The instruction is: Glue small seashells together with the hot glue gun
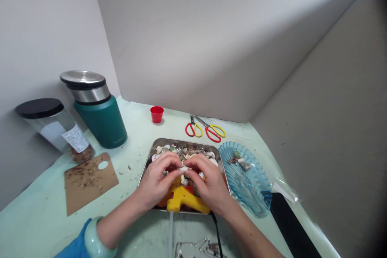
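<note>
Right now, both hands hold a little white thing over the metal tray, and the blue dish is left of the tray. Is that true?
Nearly: the head view shows the blue dish right of the metal tray. The left hand and right hand do hold a little white thing over the tray.

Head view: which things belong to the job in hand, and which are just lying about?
Likely in the job: small white piece, pinched between left hand and right hand; tray of mixed bits below; glue gun; blue dish with a few more.

Probably lying about: red cup; scissors; green flask; black-lidded jar; brown card.
</note>
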{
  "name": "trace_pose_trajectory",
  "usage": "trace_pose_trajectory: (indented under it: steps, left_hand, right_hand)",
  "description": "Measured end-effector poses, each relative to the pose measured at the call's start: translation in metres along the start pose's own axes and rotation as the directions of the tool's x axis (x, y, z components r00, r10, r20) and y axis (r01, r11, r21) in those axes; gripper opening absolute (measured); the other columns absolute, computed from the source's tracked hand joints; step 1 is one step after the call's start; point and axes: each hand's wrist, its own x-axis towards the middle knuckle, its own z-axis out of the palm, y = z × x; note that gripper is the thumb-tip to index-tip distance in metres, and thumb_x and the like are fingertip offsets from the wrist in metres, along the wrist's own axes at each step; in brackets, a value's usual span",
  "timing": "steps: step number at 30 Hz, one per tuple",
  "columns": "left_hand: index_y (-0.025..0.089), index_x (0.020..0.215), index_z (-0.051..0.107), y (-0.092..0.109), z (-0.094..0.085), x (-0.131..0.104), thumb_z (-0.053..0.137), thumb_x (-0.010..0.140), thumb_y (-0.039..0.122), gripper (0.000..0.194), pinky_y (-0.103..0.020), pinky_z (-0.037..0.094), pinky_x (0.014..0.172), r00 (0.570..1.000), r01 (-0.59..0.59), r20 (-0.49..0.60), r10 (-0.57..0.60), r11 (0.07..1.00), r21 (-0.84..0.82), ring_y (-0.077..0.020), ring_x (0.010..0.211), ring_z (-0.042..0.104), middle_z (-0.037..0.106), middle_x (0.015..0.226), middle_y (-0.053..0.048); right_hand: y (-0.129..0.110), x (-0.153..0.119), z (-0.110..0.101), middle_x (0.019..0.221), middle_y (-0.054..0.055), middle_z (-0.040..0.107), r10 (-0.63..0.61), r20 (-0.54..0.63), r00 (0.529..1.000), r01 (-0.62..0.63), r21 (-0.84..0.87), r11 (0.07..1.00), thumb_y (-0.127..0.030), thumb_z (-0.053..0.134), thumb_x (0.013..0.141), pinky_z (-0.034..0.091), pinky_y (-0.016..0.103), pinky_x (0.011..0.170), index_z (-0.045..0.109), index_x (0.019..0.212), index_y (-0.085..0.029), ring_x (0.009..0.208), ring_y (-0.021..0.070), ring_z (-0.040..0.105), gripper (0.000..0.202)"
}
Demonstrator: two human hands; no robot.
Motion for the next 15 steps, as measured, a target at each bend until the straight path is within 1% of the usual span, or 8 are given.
trace_pose_trajectory:
  steps: [3, 8, 10, 15]
  left_hand:
    - [0.018, 0.085, 0.057, 0.0003, 0.0001, -0.0001, 0.053, 0.087, 0.018, 0.004, -0.032, 0.045, 0.079, 1.000, 0.020, 0.001, -0.020, 0.999, -0.028, -0.0170, 0.088, 0.055, 0.056, 0.094, -0.005]
    - [0.018, 0.083, 0.057, 0.0006, -0.0016, -0.0004, 0.054, 0.086, 0.018, 0.004, -0.032, 0.044, 0.077, 0.998, 0.055, -0.040, -0.058, 0.994, -0.090, -0.0171, 0.087, 0.054, 0.055, 0.095, -0.005]
    - [0.018, 0.083, 0.057, 0.0002, -0.0023, -0.0007, 0.054, 0.086, 0.019, 0.004, -0.031, 0.044, 0.076, 0.997, 0.064, -0.044, -0.069, 0.992, -0.105, -0.0174, 0.088, 0.054, 0.054, 0.096, -0.005]
    - [0.018, 0.085, 0.058, -0.0005, -0.0022, -0.0015, 0.054, 0.086, 0.020, 0.004, -0.030, 0.043, 0.072, 0.997, 0.079, -0.008, -0.080, 0.994, -0.082, -0.0166, 0.087, 0.055, 0.053, 0.099, -0.005]
  right_hand:
    - [0.0008, 0.0003, -0.0002, 0.091, 0.006, 0.060, 0.000, -0.006, 1.000, 0.000, 0.010, 1.000, -0.010, 0.054, 0.085, 0.044, 0.028, 0.073, 0.061, 0.094, -0.018, 0.083, 0.0168, 0.057, 0.014]
    - [0.0019, -0.0003, -0.0007, 0.090, 0.003, 0.060, 0.073, -0.034, 0.997, -0.073, 0.009, 0.997, -0.013, 0.058, 0.084, 0.044, 0.026, 0.066, 0.060, 0.095, -0.019, 0.070, 0.0139, 0.056, 0.013]
    - [0.0009, -0.0002, -0.0011, 0.089, 0.003, 0.060, 0.078, -0.039, 0.996, -0.077, 0.020, 0.997, -0.013, 0.057, 0.084, 0.044, 0.025, 0.066, 0.061, 0.092, -0.019, 0.072, 0.0141, 0.056, 0.011]
    - [-0.0015, 0.0010, -0.0011, 0.089, 0.004, 0.061, 0.062, -0.028, 0.998, -0.061, 0.038, 0.997, -0.013, 0.057, 0.085, 0.044, 0.025, 0.067, 0.062, 0.090, -0.019, 0.073, 0.0143, 0.056, 0.009]
